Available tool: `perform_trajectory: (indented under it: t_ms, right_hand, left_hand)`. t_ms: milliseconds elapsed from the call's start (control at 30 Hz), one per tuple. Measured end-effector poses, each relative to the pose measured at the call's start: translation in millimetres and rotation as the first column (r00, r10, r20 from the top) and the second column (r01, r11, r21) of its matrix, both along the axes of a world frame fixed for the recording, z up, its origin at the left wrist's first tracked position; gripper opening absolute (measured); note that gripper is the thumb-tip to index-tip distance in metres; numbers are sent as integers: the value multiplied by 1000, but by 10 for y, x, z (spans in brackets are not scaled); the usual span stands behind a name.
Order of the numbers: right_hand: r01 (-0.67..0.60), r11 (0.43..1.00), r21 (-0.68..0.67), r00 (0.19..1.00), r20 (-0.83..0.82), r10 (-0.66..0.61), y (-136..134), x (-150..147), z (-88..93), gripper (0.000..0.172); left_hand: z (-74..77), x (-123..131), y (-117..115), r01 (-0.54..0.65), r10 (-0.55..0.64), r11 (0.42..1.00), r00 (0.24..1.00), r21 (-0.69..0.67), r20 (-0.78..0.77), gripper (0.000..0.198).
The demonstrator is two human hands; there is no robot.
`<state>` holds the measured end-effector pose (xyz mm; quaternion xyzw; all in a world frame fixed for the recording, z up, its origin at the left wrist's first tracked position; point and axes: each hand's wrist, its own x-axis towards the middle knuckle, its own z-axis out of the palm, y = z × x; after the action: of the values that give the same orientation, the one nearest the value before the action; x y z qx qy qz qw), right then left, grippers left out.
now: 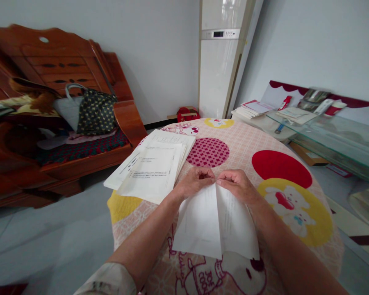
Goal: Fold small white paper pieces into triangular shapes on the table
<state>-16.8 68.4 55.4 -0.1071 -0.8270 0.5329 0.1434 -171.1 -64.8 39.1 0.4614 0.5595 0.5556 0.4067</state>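
Observation:
A white sheet of paper (pixel 215 221) is split down the middle from its far edge, its two halves hanging toward me over the table. My left hand (pixel 194 181) pinches the top of the left half. My right hand (pixel 237 183) pinches the top of the right half, and the fingertips of both hands nearly meet. To the left of my hands a stack of printed sheets (pixel 155 164) lies on the patterned tablecloth (pixel 233 151), partly overhanging the table's edge.
A carved wooden bench (pixel 58 119) with a patterned handbag (pixel 95 110) stands at the left. A tall white air conditioner (pixel 219 57) fills the far corner. At the right a glass-topped stand (pixel 341 139) carries papers and small items. Grey floor lies left of the table.

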Motion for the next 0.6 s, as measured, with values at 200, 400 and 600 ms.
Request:
perform_trajectory:
  t_ms: [200,400,600]
  right_hand:
    - [48,999,11,998,-31,-48,-2,-4,-48,26]
    - [93,995,-30,996,0,-93,4,13,-32,26]
    - [1,992,-122,967,252,30,312,160,-73,26]
  left_hand:
    - [-26,46,26,-67,67,998,997,5,26,28]
    - [-41,-7,42,-27,28,999,999,37,-24,29]
    - [-62,-115,31,38,-32,999,985,36,-169,21]
